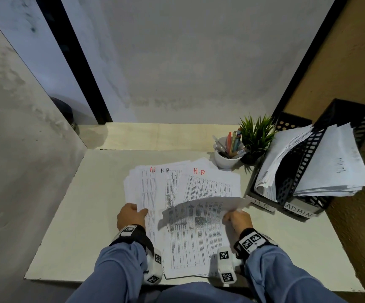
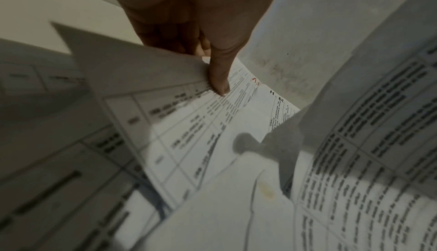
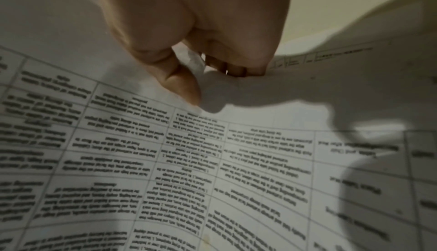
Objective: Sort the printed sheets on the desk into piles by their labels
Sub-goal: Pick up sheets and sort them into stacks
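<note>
Desk (image 1: pixel 67 226): pale top, walled left and back, brown wall on the right.

File tray (image 1: pixel 304 171) at the right edge of the desk: black mesh, two slots tagged "H R" and "ADMIN", both stuffed with paper.

Sheets (image 1: pixel 210 182) fanned out mid-desk, overlapping. Visible labels: a red "A…" (rest covered) on the left one, black "H.R" in the middle, red "H.R" on the right one. All carry printed tables.

Top sheet (image 1: pixel 196 213) is nearest the person, far edge lifted and curled back toward them, near end lying on the stack. Its label isn't readable (print is blurred in both wrist views).

Plant (image 1: pixel 257 136) and white pen cup (image 1: pixel 225 158) stand side by side between the sheets and the tray, touching neither.

Right hand (image 1: pixel 239 221): grips the top sheet at its right edge, thumb on the printed face, fingers curled behind it.

Left hand (image 1: pixel 131 216): pinches the left sheets at their near-left edge; left wrist view shows the thumb (image 2: pixel 220 79) pressed on a printed face with other fingers under the raised edge.
</note>
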The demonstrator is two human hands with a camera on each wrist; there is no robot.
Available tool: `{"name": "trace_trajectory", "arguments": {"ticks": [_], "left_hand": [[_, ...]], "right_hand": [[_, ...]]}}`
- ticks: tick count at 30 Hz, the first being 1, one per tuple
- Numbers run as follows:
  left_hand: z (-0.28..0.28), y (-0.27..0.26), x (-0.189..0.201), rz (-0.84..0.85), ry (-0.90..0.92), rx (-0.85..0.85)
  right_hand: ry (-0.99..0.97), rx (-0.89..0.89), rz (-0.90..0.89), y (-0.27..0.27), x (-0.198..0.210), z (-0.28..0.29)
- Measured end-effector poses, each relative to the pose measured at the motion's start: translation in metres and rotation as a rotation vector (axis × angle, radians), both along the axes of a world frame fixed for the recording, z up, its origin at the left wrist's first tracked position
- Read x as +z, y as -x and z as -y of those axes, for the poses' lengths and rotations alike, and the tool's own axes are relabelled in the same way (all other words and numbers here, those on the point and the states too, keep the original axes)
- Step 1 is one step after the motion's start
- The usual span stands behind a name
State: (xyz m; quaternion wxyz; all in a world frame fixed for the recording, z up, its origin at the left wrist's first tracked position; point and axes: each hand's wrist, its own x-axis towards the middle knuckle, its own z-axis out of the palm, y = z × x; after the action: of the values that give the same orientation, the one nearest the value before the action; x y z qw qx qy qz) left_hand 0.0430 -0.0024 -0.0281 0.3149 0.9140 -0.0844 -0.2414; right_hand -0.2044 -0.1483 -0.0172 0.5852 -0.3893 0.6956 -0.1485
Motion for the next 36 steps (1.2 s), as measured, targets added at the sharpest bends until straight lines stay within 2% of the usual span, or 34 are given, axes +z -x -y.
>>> {"name": "trace_trajectory", "arguments": {"ticks": [5, 8, 11, 15, 19, 21, 23, 26, 29, 33, 36], "left_hand": [[-0.004, -0.005, 0.004, 0.093, 0.01, -0.092], [-0.012, -0.008, 0.011, 0.174, 0.09, -0.084], [-0.022, -0.022, 0.028, 0.274, 0.199, 0.106], [-0.041, -0.07, 0.046, 0.381, 0.394, 0.395], [-0.049, -0.098, 0.054, 0.245, 0.593, 0.568], [-0.045, -0.089, 0.057, 0.177, 0.641, 0.503], [-0.035, -0.066, 0.059, 0.121, 0.596, 0.352], [-0.019, -0.024, 0.056, 0.032, 0.489, 0.105], [-0.006, 0.009, 0.04, 0.012, 0.379, -0.103], [0.003, 0.035, 0.021, -0.012, 0.276, -0.214], [0.004, 0.041, 0.013, -0.188, 0.293, -0.253]], "right_hand": [[-0.023, 0.057, -0.048, 0.002, 0.004, 0.003], [-0.001, 0.084, -0.061, 0.002, 0.006, 0.004], [0.019, 0.053, -0.055, 0.003, 0.001, 0.003], [0.041, -0.061, 0.056, 0.003, -0.003, -0.005], [0.083, -0.058, 0.033, 0.005, -0.002, -0.003], [0.085, -0.012, -0.025, 0.007, -0.009, -0.002], [0.083, 0.02, -0.044, 0.006, -0.008, -0.005], [0.118, 0.046, 0.017, 0.004, -0.013, -0.003], [0.108, 0.045, 0.083, 0.004, -0.009, -0.003], [0.096, 0.039, 0.131, 0.004, -0.001, -0.003], [0.091, 0.044, 0.161, 0.005, 0.006, -0.005]]}}
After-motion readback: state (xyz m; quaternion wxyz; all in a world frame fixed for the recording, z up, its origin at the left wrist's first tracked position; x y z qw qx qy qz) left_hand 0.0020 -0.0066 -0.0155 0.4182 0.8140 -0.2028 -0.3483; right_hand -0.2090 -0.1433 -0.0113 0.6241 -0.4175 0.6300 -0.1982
